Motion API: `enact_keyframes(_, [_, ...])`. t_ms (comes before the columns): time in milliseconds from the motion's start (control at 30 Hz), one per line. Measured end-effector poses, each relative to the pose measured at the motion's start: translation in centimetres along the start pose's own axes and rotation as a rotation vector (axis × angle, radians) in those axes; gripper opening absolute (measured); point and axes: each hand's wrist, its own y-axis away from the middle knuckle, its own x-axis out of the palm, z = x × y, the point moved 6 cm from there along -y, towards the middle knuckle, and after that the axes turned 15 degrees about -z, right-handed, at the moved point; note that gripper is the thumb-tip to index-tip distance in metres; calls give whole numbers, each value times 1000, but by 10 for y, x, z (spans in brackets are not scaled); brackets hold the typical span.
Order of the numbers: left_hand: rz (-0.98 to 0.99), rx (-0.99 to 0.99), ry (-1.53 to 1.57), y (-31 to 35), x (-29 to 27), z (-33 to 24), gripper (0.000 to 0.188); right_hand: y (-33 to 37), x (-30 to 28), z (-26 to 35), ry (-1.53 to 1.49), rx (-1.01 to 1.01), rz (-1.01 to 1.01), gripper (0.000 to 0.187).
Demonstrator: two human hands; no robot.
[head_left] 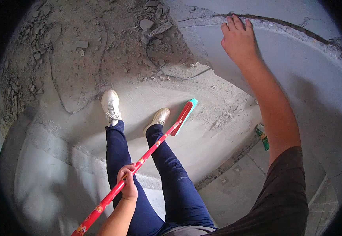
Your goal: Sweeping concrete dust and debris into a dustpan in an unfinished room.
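Note:
My left hand (128,184) is wrapped round the red patterned handle of a broom (155,146). The handle slants from the lower left up to a red broom head (183,117) with teal bristles, at the floor just right of my right shoe (161,117). At the upper right my right hand (238,41) rests on the pale wall, its fingers apart and holding nothing. Its fingertips touch the rough edge beside a long dark crack (285,22).
Broken rubble (154,24) and grit cover the dirt floor ahead. A loose cable (155,65) loops across it. My left shoe (110,105) stands on the dusty pale floor. A green package (263,136) lies right, partly behind my arm. The pale floor has a raised edge behind my feet.

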Motion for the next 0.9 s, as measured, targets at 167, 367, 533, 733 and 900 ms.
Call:
enact_keyframes(167, [-7, -8, 3, 0, -1, 1, 13, 6, 13, 16, 11, -36, 266, 36])
enact_keyframes(367, [15, 47, 7, 4, -5, 7, 14, 0, 17, 15, -7, 53, 159, 40])
enact_keyframes(533, [7, 61, -5, 5, -2, 9, 15, 3, 28, 28, 25, 96, 317, 50])
enact_keyframes(733, [-11, 63, -1, 7, -5, 10, 17, 16, -20, 58, -409, 145, 55, 40])
enact_keyframes(900, [-16, 84, -14, 9, -1, 16, 20, 20, -4, 4, -91, 154, 148, 39])
